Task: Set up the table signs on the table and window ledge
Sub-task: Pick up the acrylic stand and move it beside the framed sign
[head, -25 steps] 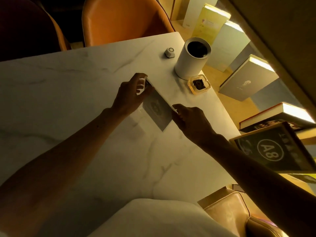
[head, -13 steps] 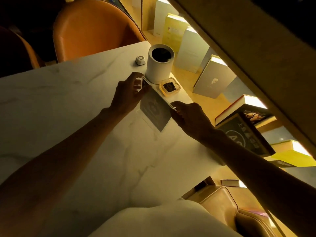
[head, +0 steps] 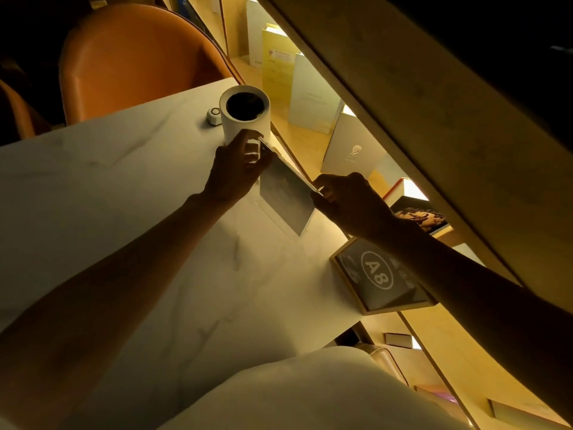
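Observation:
A flat grey table sign (head: 285,197) stands on its lower edge near the right edge of the white marble table (head: 124,197). My left hand (head: 235,169) pinches its upper left corner, and my right hand (head: 347,200) pinches its upper right corner. The small yellow dish seen earlier is hidden behind the sign. A second sign, dark with "A8" in a circle and a pale frame (head: 376,274), leans on the lit window ledge (head: 434,333) under my right forearm.
A white cylinder with a dark opening (head: 245,116) and a small white round device (head: 214,114) stand just behind my left hand. Several books (head: 310,97) stand along the ledge. An orange chair (head: 133,60) faces the table's far side.
Both hands have carried the grey sign toward the table's right edge, close to the white cylinder. The yellow dish is now covered by it.

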